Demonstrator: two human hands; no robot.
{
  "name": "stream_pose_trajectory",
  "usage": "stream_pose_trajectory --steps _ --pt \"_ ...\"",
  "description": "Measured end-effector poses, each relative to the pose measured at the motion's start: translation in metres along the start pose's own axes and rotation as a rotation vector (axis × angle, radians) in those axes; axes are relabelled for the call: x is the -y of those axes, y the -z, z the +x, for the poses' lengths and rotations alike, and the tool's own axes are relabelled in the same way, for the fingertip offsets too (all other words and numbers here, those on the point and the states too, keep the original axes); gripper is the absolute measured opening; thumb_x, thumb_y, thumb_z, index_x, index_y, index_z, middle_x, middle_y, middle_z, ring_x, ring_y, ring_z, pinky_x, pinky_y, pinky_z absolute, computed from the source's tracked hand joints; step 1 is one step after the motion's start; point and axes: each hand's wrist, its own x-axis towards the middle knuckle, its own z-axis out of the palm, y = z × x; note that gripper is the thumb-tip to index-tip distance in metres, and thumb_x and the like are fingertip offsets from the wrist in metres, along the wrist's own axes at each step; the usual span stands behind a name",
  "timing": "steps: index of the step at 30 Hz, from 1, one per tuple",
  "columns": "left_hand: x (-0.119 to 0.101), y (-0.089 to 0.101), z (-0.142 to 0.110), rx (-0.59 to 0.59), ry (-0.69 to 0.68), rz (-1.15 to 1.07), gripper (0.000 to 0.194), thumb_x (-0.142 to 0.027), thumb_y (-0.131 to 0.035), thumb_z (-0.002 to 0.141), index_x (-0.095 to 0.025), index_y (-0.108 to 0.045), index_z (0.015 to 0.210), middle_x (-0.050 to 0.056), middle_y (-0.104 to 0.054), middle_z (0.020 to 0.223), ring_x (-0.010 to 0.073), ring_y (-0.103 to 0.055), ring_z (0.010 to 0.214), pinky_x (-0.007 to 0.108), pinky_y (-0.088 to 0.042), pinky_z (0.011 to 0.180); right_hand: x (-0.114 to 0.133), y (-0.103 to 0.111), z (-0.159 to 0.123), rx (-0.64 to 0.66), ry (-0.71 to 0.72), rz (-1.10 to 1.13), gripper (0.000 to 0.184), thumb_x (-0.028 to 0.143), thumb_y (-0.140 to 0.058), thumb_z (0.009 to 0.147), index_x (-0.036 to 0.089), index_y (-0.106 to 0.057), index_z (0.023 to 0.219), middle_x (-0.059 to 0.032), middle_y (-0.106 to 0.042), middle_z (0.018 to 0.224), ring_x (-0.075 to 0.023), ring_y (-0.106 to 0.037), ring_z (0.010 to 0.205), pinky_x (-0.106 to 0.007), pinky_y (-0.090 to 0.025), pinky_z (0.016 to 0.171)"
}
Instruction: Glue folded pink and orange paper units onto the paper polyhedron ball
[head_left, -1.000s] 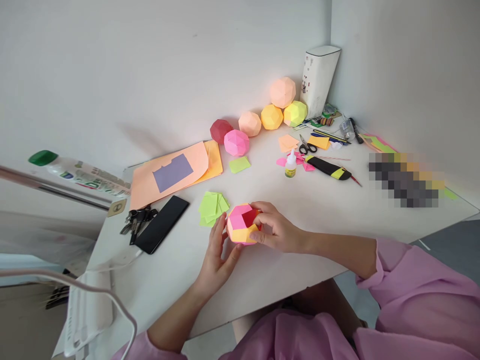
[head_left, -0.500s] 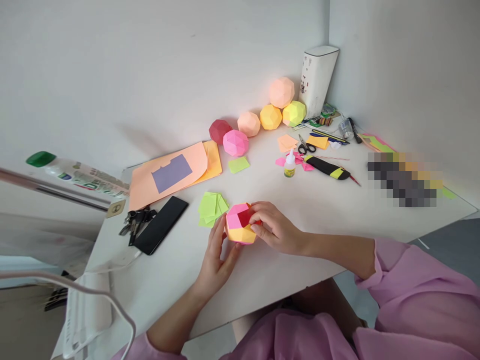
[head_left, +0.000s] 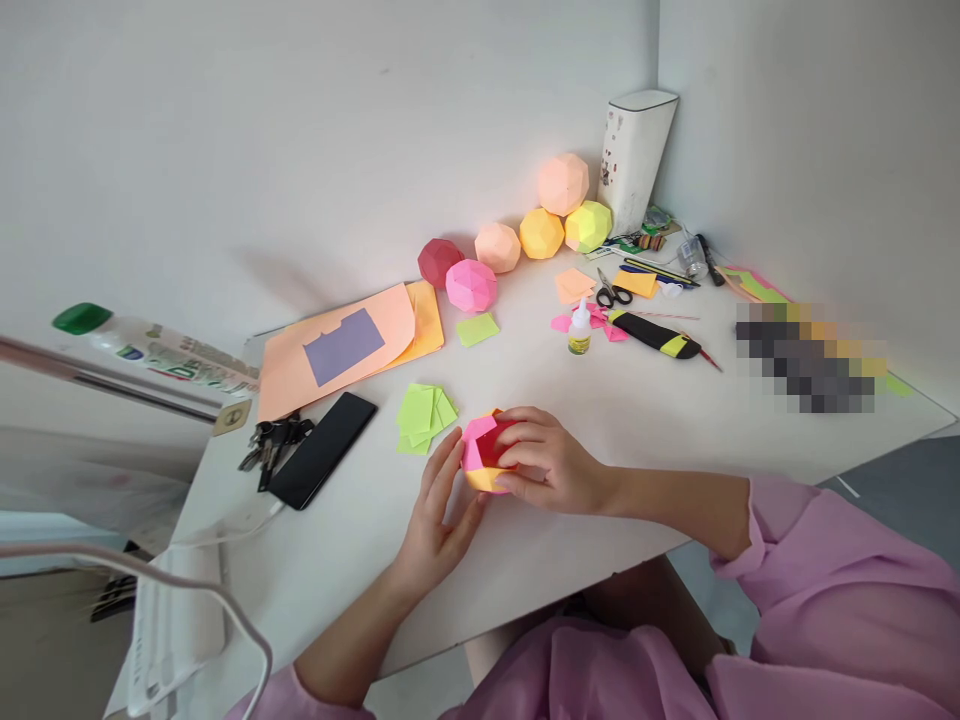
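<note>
A partly built paper ball (head_left: 484, 452) of pink, red and yellow panels sits between both hands just above the white desk (head_left: 622, 420). My right hand (head_left: 551, 462) wraps over its right side with fingers curled on it. My left hand (head_left: 439, 510) cups its left and underside, fingers pressed against the paper. Its open red hollow faces up and left. A small stack of green paper squares (head_left: 424, 412) lies just left of the ball.
Several finished paper balls (head_left: 517, 240) line the wall at the back. Orange sheets (head_left: 337, 345), a black phone (head_left: 322, 448), keys (head_left: 270, 440), a glue bottle (head_left: 579, 328), scissors (head_left: 613, 292), a black-yellow cutter (head_left: 660, 337) and a white container (head_left: 634, 155) lie around. A water bottle (head_left: 157, 345) is at the left.
The ball has been turned and lowered slightly between the hands. My right hand now covers more of its top and right side, hiding much of the yellow panel.
</note>
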Motion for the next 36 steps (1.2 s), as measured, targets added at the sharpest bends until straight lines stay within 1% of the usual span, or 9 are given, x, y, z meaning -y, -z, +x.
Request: stream_pose_trajectory --steps 5,9,12,16,18,20,26,31,36 --pt "0.001 0.0 -0.001 0.006 -0.039 0.05 0.067 -0.018 -0.053 0.092 -0.033 -0.021 0.149 0.011 -0.028 0.153 0.0289 -0.029 0.141 0.053 -0.036 0.11 0.002 0.002 0.002 0.053 -0.06 0.096 0.02 0.022 -0.055 0.089 0.022 -0.06 0.069 -0.0027 -0.065 0.064 -0.0245 -0.058 0.104 -0.045 -0.043 0.101" --pt "0.006 -0.001 -0.004 0.038 0.015 0.037 0.081 -0.024 -0.061 0.088 -0.031 -0.01 0.151 0.014 -0.024 0.155 0.0327 -0.025 0.142 0.055 -0.032 0.111 0.006 0.005 0.005 0.108 -0.06 0.181 0.029 0.027 -0.049 0.093 0.021 -0.056 0.065 -0.0023 -0.059 0.059 -0.0224 -0.058 0.095 -0.043 -0.042 0.102" --pt "0.008 -0.002 -0.003 0.062 0.029 0.015 0.087 -0.029 -0.063 0.086 -0.029 -0.006 0.151 0.015 -0.024 0.154 0.0335 -0.026 0.142 0.056 -0.03 0.112 0.008 0.006 0.005 0.124 -0.101 0.239 0.034 0.031 -0.039 0.097 0.02 -0.058 0.071 -0.0037 -0.062 0.068 -0.0202 -0.059 0.089 -0.041 -0.044 0.097" --pt "0.004 -0.002 -0.002 0.055 0.063 -0.008 0.077 -0.029 -0.056 0.091 -0.03 -0.008 0.151 0.014 -0.028 0.152 0.0315 -0.03 0.14 0.055 -0.031 0.111 0.005 0.008 0.003 0.061 -0.345 0.369 0.034 0.04 -0.037 0.098 0.017 -0.062 0.102 -0.0091 -0.066 0.1 -0.0194 -0.061 0.094 -0.036 -0.05 0.084" --pt "0.002 -0.001 -0.001 0.056 0.094 -0.029 0.072 -0.027 -0.051 0.093 -0.03 -0.008 0.151 0.013 -0.027 0.153 0.0301 -0.029 0.141 0.054 -0.03 0.112 0.003 0.009 0.002 0.02 -0.447 0.429 0.035 0.042 -0.038 0.098 0.017 -0.061 0.107 -0.0092 -0.066 0.106 -0.0191 -0.062 0.098 -0.034 -0.05 0.084" --pt "-0.001 0.0 -0.001 0.064 0.129 -0.059 0.07 -0.026 -0.05 0.094 -0.03 -0.009 0.151 0.012 -0.025 0.155 0.0291 -0.028 0.142 0.054 -0.028 0.113 0.001 0.009 0.002 -0.01 -0.485 0.459 0.036 0.043 -0.038 0.098 0.017 -0.062 0.106 -0.0093 -0.066 0.108 -0.0197 -0.061 0.102 -0.034 -0.05 0.086" --pt "-0.003 0.0 0.0 0.066 0.182 -0.153 0.067 -0.026 -0.048 0.095 -0.03 -0.012 0.151 0.011 -0.025 0.155 0.0278 -0.028 0.142 0.053 -0.025 0.115 0.001 0.01 0.003 -0.104 -0.444 0.354 0.035 0.042 -0.037 0.098 0.018 -0.062 0.1 -0.009 -0.066 0.1 -0.0204 -0.062 0.097 -0.036 -0.05 0.085" --pt "0.002 0.0 -0.003 0.078 0.175 -0.13 0.065 -0.025 -0.047 0.095 -0.031 -0.014 0.15 0.012 -0.026 0.154 0.0285 -0.033 0.139 0.053 -0.03 0.113 0.003 0.014 0.005 -0.232 -0.365 0.165 0.031 0.038 -0.037 0.097 0.02 -0.061 0.089 -0.0067 -0.063 0.085 -0.0196 -0.06 0.085 -0.037 -0.049 0.081" --pt "0.002 0.002 -0.003 0.105 0.132 -0.125 0.066 -0.024 -0.046 0.094 -0.031 -0.012 0.151 0.012 -0.021 0.156 0.0301 -0.03 0.14 0.054 -0.032 0.112 0.006 0.016 0.006 -0.228 -0.414 0.219 0.028 0.036 -0.038 0.096 0.02 -0.061 0.088 -0.0041 -0.063 0.079 -0.0179 -0.061 0.077 -0.032 -0.05 0.071"
